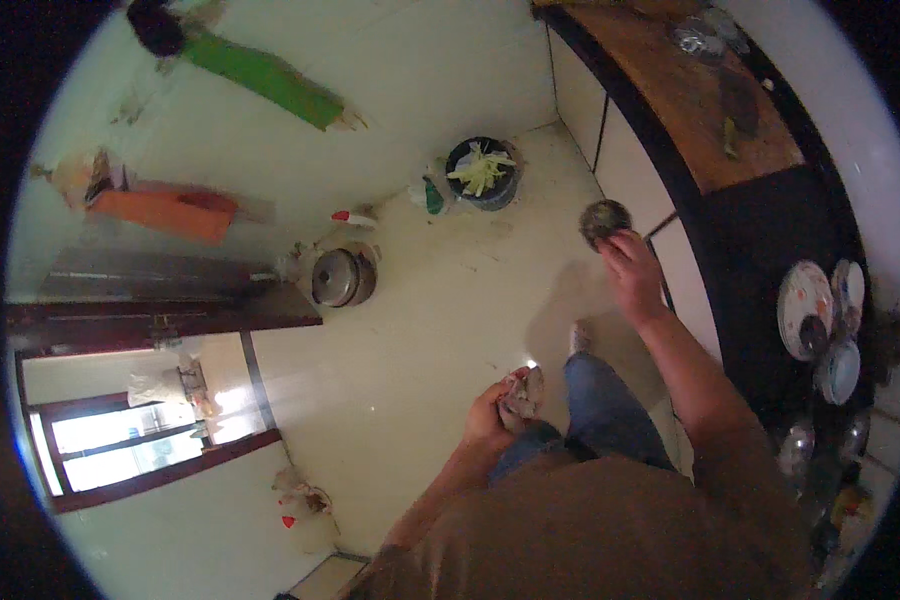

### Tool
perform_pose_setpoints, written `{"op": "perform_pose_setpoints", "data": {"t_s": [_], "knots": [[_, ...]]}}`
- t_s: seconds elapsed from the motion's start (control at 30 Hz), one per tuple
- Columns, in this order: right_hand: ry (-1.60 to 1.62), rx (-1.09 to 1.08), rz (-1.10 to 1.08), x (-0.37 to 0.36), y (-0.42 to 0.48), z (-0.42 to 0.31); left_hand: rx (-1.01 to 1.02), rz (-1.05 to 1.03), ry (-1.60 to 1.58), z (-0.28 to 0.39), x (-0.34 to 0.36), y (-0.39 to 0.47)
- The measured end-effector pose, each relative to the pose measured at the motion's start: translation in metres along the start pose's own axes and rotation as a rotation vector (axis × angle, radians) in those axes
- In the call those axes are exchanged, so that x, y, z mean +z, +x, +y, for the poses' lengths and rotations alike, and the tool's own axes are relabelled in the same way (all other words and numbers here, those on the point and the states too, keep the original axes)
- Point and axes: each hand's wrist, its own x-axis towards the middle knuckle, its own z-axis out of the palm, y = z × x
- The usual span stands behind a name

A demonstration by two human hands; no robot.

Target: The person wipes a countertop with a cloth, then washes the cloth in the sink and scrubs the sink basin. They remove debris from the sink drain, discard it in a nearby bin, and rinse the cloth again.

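Observation:
My left hand point(487, 416) grips a crumpled pale wad point(523, 394), a cloth or a plastic bag, in front of my thigh. Held out over the floor beside the cabinet doors, my right hand point(634, 277) pinches a round dark object point(605, 223) by its near edge. Blur hides whether that object is a scourer, a lid or a small bowl. Ahead of it on the floor stands a dark bin point(501, 196), heaped with pale green vegetable trimmings point(482, 169).
A dark counter point(742, 247) runs along my right, with plates point(802, 307) and a brown board-like surface point(697, 105). A metal pot point(337, 277) and a red-capped bottle point(356, 220) stand by the wall. Green cloth point(270, 79) and orange cloth point(165, 210) hang there. A doorway point(247, 382) opens at left.

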Motion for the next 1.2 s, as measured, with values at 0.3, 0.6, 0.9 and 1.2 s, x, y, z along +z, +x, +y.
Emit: {"op": "perform_pose_setpoints", "data": {"t_s": [0.3,0.6,0.9,1.2], "knots": [[0.161,0.107,-0.228,0.255,0.149,0.074,0.004,-0.062,-0.101,0.124,0.019,0.107],[0.574,0.717,-0.264,0.463,0.159,0.153,-0.129,0.081,-0.082,0.232,0.014,0.242],[1.183,1.611,-0.307,0.641,0.124,0.26,-0.171,0.314,-0.202,0.235,-0.058,0.346],[1.631,1.885,-0.364,0.674,0.077,0.295,-0.227,0.36,-0.226,0.223,-0.063,0.394]]}}
